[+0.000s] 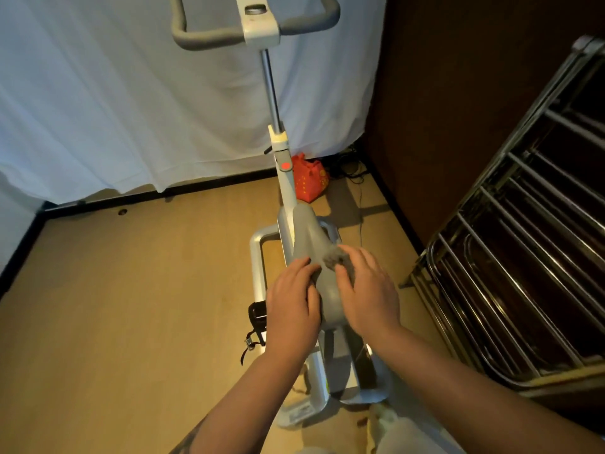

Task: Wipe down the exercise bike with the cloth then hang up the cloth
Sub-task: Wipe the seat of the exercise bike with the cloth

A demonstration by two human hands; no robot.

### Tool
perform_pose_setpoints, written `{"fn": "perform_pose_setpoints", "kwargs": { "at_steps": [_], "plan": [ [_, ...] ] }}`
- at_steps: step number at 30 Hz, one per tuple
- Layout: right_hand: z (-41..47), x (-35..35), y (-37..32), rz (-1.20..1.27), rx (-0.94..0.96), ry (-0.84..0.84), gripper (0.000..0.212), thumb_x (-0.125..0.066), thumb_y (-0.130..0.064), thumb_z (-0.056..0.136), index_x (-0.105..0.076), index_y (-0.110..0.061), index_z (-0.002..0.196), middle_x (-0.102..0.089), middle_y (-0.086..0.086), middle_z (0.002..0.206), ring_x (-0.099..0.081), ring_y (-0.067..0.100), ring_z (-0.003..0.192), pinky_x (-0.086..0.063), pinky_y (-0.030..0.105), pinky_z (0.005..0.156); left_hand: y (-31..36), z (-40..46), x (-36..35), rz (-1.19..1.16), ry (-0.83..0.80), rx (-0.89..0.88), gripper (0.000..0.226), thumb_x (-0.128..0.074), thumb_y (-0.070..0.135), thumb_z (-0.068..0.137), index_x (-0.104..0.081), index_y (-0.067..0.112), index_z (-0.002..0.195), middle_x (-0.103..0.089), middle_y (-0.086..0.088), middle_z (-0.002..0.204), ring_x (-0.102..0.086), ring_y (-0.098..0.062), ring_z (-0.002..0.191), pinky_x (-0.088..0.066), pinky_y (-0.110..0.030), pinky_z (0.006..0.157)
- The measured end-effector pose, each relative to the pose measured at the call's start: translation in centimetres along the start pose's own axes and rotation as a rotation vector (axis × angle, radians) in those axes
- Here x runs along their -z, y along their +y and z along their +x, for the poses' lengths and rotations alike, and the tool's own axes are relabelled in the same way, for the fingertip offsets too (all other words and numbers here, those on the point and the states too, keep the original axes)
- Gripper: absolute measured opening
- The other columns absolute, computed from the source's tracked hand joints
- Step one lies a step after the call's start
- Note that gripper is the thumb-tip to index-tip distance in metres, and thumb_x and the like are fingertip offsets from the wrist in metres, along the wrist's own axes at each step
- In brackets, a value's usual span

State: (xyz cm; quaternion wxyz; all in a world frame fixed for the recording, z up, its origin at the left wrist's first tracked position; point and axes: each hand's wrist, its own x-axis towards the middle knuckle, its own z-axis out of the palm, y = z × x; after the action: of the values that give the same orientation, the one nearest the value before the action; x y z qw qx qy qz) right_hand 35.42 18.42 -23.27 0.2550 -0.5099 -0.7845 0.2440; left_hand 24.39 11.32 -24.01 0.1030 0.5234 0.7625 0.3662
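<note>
The fingers (352,257) of the right hand (368,290) were seen curled over a small grey cloth (334,258), which was pressed against the grey saddle (316,253) of the exercise bike (288,204). Most of the cloth was hidden beneath the palm; only a fuzzy tuft was shown past the fingertips. The left hand (292,299) was laid flat on the saddle's left flank, its fingers nearly straight and close together, with nothing gripped. The rear of the saddle was partly covered by both hands.

Below the hands, the seat post and rear frame were largely masked by the forearms, and the base was blurred. Left of the left hand's fingers, a black pedal (257,317) with its strap was only partly seen, cut by the wrist. Ahead of the fingers, the white frame was seen rising to a metal stem and the grey handlebar (229,34), whose top was cut off by the picture's edge. A red bag (307,180) was half hidden behind the frame, beside dark cables hard to make out.

To the right of the right hand, a metal rack (523,244) was stood near the bike, leaving a narrow strip of floor between. To the left, a wide stretch of wooden floor (131,290) was left open up to the white curtain (114,93).
</note>
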Motion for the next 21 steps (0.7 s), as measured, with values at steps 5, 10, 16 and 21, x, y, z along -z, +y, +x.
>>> {"fn": "perform_pose_setpoints", "kwargs": {
  "at_steps": [5, 10, 16, 21],
  "plan": [
    [-3.2, -0.1, -0.1, -0.165, 0.253, -0.053, 0.046, -0.033, -0.033, 0.096, -0.044, -0.023, 0.139, -0.047, -0.004, 0.14, -0.038, 0.012, 0.131, -0.029, 0.041, 0.115, -0.7, 0.0, -0.2, -0.026, 0.004, 0.003, 0.053, -0.025, 0.035, 0.089, -0.06, 0.021, 0.126, -0.054, 0.004, 0.137, -0.046, -0.013, 0.129, -0.034, -0.038, 0.108],
    [-2.3, -0.8, -1.7, -0.072, -0.026, 0.033, 0.041, -0.04, -0.03, 0.098, -0.044, -0.025, 0.138, -0.046, -0.007, 0.14, -0.038, 0.013, 0.131, -0.033, 0.037, 0.11, -0.2, 0.0, -0.4, -0.012, -0.004, 0.027, 0.047, -0.028, 0.031, 0.089, -0.06, 0.024, 0.123, -0.055, 0.007, 0.135, -0.047, -0.013, 0.127, -0.037, -0.04, 0.105],
    [-1.6, 0.7, -0.1, -0.228, 0.13, -0.051, 0.047, -0.026, -0.048, 0.096, -0.046, -0.027, 0.133, -0.049, -0.009, 0.134, -0.039, 0.009, 0.13, -0.015, 0.034, 0.119, 0.0, 0.3, -0.3, -0.006, 0.021, 0.035, 0.038, -0.036, 0.023, 0.087, -0.061, 0.023, 0.115, -0.059, 0.009, 0.122, -0.052, -0.014, 0.114, -0.038, -0.034, 0.095],
    [-2.3, 0.3, -1.6, -0.106, -0.047, -0.03, 0.044, -0.04, -0.041, 0.099, -0.036, -0.026, 0.14, -0.04, -0.009, 0.142, -0.035, 0.01, 0.131, -0.037, 0.034, 0.107, 0.7, 1.3, -0.3, 0.053, -0.001, 0.099, 0.028, -0.043, 0.016, 0.09, -0.061, 0.027, 0.109, -0.054, 0.01, 0.115, -0.046, -0.013, 0.11, -0.034, -0.033, 0.096]
  ]
}}
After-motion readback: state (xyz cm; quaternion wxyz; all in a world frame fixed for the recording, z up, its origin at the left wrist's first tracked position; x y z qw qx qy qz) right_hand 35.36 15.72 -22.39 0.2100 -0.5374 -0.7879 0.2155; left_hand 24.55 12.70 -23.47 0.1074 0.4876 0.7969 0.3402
